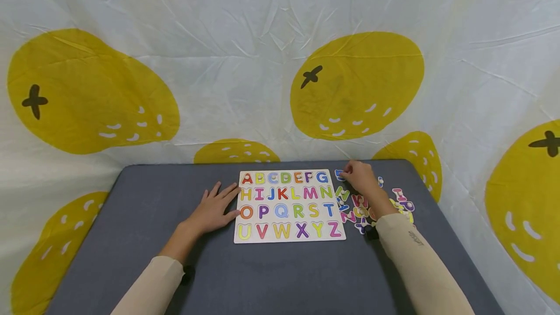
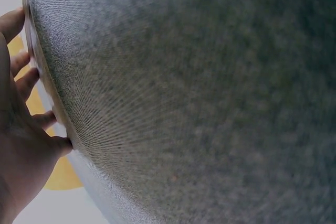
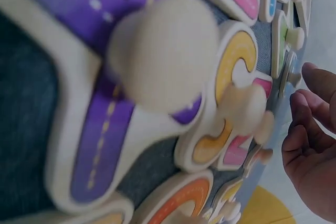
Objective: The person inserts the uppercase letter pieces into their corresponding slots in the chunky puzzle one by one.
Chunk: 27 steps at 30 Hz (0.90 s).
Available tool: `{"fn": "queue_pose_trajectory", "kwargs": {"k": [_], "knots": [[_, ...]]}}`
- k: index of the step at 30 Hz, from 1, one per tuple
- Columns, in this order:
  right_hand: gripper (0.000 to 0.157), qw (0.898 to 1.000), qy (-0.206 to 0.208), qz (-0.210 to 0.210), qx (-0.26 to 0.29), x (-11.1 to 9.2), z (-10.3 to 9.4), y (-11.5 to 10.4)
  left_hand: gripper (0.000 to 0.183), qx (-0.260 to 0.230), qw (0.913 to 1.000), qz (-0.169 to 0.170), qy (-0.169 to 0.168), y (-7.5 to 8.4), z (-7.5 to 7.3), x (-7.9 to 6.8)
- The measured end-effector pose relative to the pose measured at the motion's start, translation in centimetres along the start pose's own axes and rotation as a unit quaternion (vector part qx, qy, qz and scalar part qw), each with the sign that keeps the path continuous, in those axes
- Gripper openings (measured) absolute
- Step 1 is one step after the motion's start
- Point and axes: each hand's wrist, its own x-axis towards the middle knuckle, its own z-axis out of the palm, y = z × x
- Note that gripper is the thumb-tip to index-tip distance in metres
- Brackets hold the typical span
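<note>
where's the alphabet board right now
In the head view, the alphabet board lies on the dark table, between the left hand and the loose letter pieces to its right.

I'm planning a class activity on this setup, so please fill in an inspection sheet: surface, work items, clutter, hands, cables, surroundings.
Surface: dark grey fabric-textured table.
Work items: white rectangular alphabet board with coloured letters A to Z; loose, multicoloured, white-edged knobbed letter pieces to its right, some hidden by the right arm.
Clutter: nothing seen.
Left hand: fingers spread, fingertips at the board's left edge.
Right hand: fingertips at a blue, white-edged letter piece near the board's upper right corner; grip cannot be told.
Cables: nothing seen.
Surroundings: white cloth with yellow fruit shapes behind and beside the table.
</note>
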Motion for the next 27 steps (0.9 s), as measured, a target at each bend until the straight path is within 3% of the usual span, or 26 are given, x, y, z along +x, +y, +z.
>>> {"fn": "queue_pose_trajectory", "kwargs": {"k": [14,27], "knots": [[0.019,1.0,0.002,0.009,-0.008,0.0,0.8,-0.6,0.073,-0.003,1.0,-0.004,-0.004,0.3,-0.3,-0.2],[0.017,0.998,-0.019,-0.051,0.011,-0.3,0.1,-1.6,0.073,0.0,1.0,-0.004,-0.002,0.2,-0.1,-0.1]]}}
